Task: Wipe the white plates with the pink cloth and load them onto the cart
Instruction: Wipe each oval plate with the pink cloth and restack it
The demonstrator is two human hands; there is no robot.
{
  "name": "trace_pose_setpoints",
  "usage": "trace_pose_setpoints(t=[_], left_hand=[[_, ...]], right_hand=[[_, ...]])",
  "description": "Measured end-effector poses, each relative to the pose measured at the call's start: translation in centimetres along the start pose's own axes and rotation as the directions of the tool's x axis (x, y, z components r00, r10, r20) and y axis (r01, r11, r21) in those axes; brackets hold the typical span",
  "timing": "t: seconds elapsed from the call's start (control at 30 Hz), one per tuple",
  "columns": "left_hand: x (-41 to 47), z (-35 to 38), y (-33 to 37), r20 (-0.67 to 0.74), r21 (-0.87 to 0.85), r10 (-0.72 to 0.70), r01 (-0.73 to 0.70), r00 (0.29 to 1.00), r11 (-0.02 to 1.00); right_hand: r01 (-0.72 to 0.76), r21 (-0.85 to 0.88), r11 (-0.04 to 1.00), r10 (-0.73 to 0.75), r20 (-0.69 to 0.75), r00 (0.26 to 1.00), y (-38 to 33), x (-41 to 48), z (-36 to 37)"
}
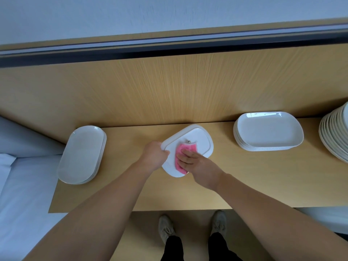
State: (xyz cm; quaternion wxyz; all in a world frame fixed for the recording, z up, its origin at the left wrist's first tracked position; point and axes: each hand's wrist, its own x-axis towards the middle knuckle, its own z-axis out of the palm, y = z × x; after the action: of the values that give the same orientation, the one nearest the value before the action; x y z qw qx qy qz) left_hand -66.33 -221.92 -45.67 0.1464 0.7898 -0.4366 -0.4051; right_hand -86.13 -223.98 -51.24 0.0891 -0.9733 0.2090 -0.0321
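Note:
A white oblong plate (197,140) is held bottom side up over the middle of the wooden table (244,181). My left hand (155,154) grips its left rim. My right hand (195,162) presses the pink cloth (183,149) flat against the plate's underside. A small stack of white oval plates (81,155) lies at the table's left end. A taller stack of white oblong plates (268,131) stands to the right. A stack of round white plates (337,136) leans at the far right edge. No cart is in view.
A wooden wall panel (169,87) rises right behind the table. A bed with white linen (22,185) adjoins the table's left end. My feet in grey shoes (165,227) stand on the floor below the table's front edge.

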Motion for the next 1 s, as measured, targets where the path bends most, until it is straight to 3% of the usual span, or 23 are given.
trace_pose_setpoints(t=[0.13, 0.23, 0.3, 0.37, 0.43, 0.57, 0.63, 0.77, 0.9, 1.0], left_hand=[[0.1, 0.1, -0.3, 0.006, -0.006, -0.008, 0.008, 1.000, 1.000], [-0.1, 0.3, -0.6, 0.000, -0.002, -0.023, 0.023, 1.000, 1.000], [0.0, 0.3, -0.6, -0.008, -0.017, -0.027, 0.027, 1.000, 0.999], [0.0, 0.2, -0.5, -0.011, -0.026, -0.021, 0.021, 1.000, 0.999], [-0.1, 0.0, -0.2, -0.012, -0.020, -0.010, 0.010, 1.000, 1.000], [-0.1, 0.0, -0.1, -0.016, 0.006, 0.006, -0.006, 1.000, 1.000], [-0.1, -0.1, -0.1, -0.016, 0.016, 0.008, -0.008, 1.000, 1.000], [-0.3, 0.2, -0.5, -0.008, -0.020, -0.027, 0.026, 1.000, 0.999], [-0.6, 0.6, -0.4, -0.002, -0.051, -0.049, 0.048, 0.999, 0.998], [-1.3, 0.2, -0.1, 0.018, -0.107, -0.039, 0.041, 0.999, 0.993]], right_hand=[[-0.184, 0.114, 0.976, 0.185, 0.003, 0.983, 2.5, -1.0, -0.6], [-0.344, 0.153, 0.927, 0.324, 0.140, 0.936, 4.0, -1.1, -1.6], [-0.334, 0.144, 0.932, 0.313, 0.148, 0.938, 3.7, -0.7, -2.1], [-0.186, 0.112, 0.976, 0.185, 0.018, 0.983, 2.5, 0.0, -2.1], [-0.035, 0.054, 0.998, 0.033, 0.030, 0.999, 1.4, 0.8, -1.5], [0.010, 0.057, 0.998, -0.015, 0.088, 0.996, 1.7, 1.7, -1.3], [-0.042, 0.098, 0.994, 0.033, 0.093, 0.995, 2.5, 1.8, -1.9], [-0.337, 0.095, 0.937, 0.311, 0.218, 0.925, 5.4, 1.4, -3.8], [-0.323, 0.034, 0.946, 0.309, 0.210, 0.928, 5.4, 0.7, -3.4], [-0.209, 0.087, 0.974, 0.207, 0.034, 0.978, 4.9, -0.6, -3.4]])
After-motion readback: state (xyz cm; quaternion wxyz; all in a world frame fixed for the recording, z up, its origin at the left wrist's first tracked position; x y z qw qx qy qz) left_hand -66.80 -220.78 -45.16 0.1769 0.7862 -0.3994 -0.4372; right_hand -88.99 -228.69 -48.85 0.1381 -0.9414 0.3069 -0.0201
